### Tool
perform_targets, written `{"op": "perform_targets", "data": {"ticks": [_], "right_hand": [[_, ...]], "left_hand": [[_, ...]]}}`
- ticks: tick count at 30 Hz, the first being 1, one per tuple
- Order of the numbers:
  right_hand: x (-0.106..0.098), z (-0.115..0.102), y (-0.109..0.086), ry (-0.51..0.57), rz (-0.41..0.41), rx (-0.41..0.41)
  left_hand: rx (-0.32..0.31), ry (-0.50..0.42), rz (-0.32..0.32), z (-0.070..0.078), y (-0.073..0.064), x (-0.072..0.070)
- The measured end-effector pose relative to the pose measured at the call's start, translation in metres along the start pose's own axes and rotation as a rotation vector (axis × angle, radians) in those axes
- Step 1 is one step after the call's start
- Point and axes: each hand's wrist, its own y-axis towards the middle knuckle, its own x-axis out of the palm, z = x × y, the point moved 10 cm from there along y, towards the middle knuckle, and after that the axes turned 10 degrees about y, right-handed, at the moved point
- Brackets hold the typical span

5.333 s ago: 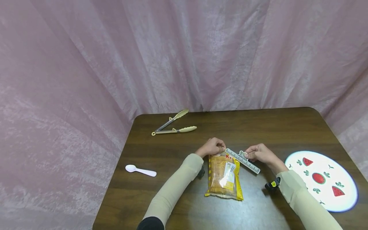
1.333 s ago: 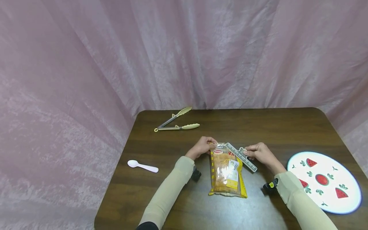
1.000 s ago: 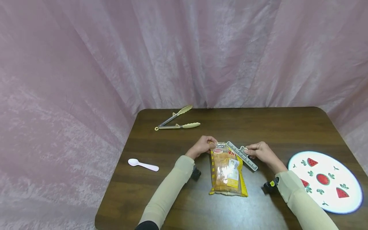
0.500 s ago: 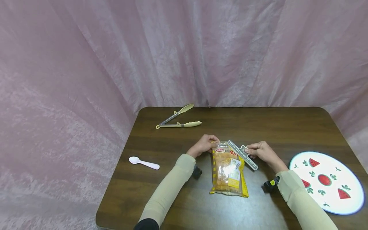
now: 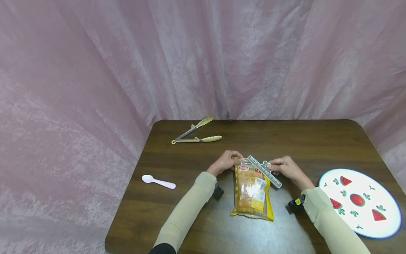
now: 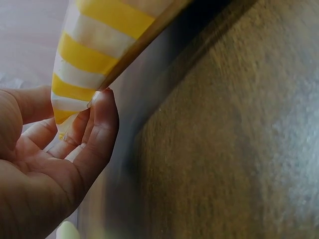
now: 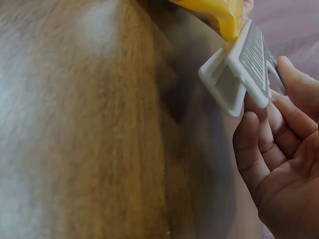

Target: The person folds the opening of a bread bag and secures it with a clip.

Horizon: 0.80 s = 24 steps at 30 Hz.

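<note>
A clear and yellow bag of bread (image 5: pixel 248 197) is at the middle of the table in the head view, its top edge pointing away. My left hand (image 5: pixel 226 161) pinches the bag's top left corner; the striped yellow edge (image 6: pixel 94 55) shows between thumb and fingers in the left wrist view. My right hand (image 5: pixel 288 169) squeezes the handle of a long grey-white bag clip (image 5: pixel 264 171), slanted across the bag's top right corner. In the right wrist view the clip's (image 7: pixel 249 64) two bars stand apart at the near end, with the yellow bag corner (image 7: pixel 219 12) at their far part.
Tongs (image 5: pixel 196 139) with cream tips lie spread at the back left of the brown table (image 5: pixel 285 137). A white spoon (image 5: pixel 158 181) lies at the left. An oval white plate or mat (image 5: pixel 368 187) with watermelon prints is by the right forearm. A pink curtain (image 5: pixel 203 60) hangs behind.
My left hand has moved left from beside the clip's end to the bag's top left corner. The clip has shifted left, farther over the bag's top right corner. The view moved slightly.
</note>
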Motion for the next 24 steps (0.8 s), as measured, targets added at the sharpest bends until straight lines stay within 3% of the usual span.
{"op": "perform_targets", "data": {"ticks": [24], "right_hand": [[0.012, -0.001, 0.010, 0.062, -0.056, 0.038]], "left_hand": [[-0.046, 0.028, 0.007, -0.008, -0.001, -0.002]]}}
